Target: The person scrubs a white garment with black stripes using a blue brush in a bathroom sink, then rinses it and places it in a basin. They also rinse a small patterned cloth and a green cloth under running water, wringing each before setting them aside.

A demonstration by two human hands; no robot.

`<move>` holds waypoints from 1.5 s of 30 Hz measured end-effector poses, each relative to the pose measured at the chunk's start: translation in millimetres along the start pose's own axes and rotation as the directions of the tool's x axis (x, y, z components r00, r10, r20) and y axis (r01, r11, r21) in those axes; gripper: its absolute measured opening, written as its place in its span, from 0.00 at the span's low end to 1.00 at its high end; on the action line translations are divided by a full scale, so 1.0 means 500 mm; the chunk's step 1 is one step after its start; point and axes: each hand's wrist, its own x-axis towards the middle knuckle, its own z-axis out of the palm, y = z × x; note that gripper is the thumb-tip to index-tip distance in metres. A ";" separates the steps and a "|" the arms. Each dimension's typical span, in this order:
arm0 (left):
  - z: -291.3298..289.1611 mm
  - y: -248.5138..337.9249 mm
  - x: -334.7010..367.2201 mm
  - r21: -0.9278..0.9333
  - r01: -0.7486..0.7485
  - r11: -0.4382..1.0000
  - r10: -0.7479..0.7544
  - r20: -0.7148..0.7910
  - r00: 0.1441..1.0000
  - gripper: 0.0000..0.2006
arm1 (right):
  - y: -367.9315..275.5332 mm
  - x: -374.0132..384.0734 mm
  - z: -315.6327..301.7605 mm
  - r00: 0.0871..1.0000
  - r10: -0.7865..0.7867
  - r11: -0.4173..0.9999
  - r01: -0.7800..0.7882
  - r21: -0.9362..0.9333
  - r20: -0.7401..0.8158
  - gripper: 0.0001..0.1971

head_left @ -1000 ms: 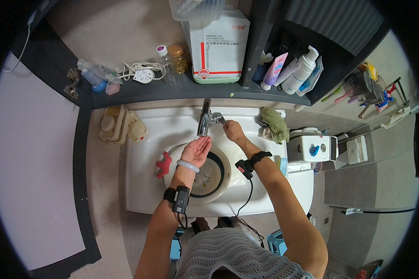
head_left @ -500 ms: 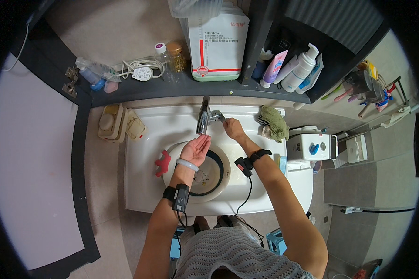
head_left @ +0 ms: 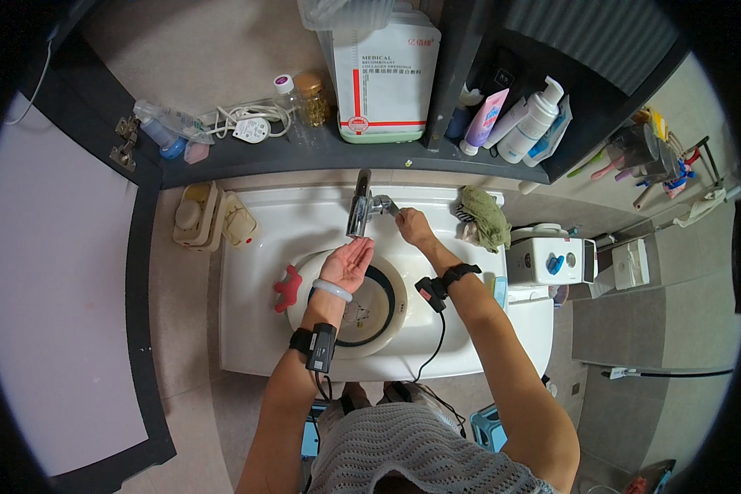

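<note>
My left hand is held palm up with its fingers stretched out, right below the spout of the chrome faucet. A pale bangle circles that wrist. My right hand is closed round the end of the faucet lever, to the right of the spout. Under my left hand stands a round cream washbasin with a dark inner ring, set in the white sink. A red knobbly thing lies at the basin's left edge. Whether water runs, I cannot make out.
A crumpled green cloth lies at the sink's back right corner. Beige containers stand at its left. Above the faucet, a dark cabinet shelf holds bottles, a cable and a white box. The cabinet door hangs ajar at left.
</note>
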 end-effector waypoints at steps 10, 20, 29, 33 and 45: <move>-0.004 -0.057 0.092 0.008 -0.007 1.000 0.007 -0.052 0.999 0.07 | -0.004 -0.120 -0.137 0.963 0.193 0.970 -0.216 0.112 0.187 0.34; -0.008 -0.075 0.100 0.346 0.030 0.938 -0.050 0.047 0.998 0.08 | 0.228 -0.265 -0.359 0.902 0.124 0.968 -0.203 -0.151 -0.414 0.26; 0.000 -0.066 0.040 0.446 0.052 0.893 -0.031 -0.054 0.998 0.21 | 0.280 -0.197 -0.295 0.785 0.216 0.896 -0.395 -0.201 -0.580 0.20; -0.011 -0.055 -0.014 0.360 0.062 0.931 -0.022 -0.113 0.993 0.25 | 0.232 -0.235 -0.336 0.767 0.078 0.949 -0.254 -0.189 -0.637 0.17; -0.050 -0.058 -0.168 0.449 0.112 0.886 -0.135 0.018 0.991 0.24 | -0.163 -0.455 -0.322 0.888 0.214 0.911 -0.031 0.412 -0.406 0.16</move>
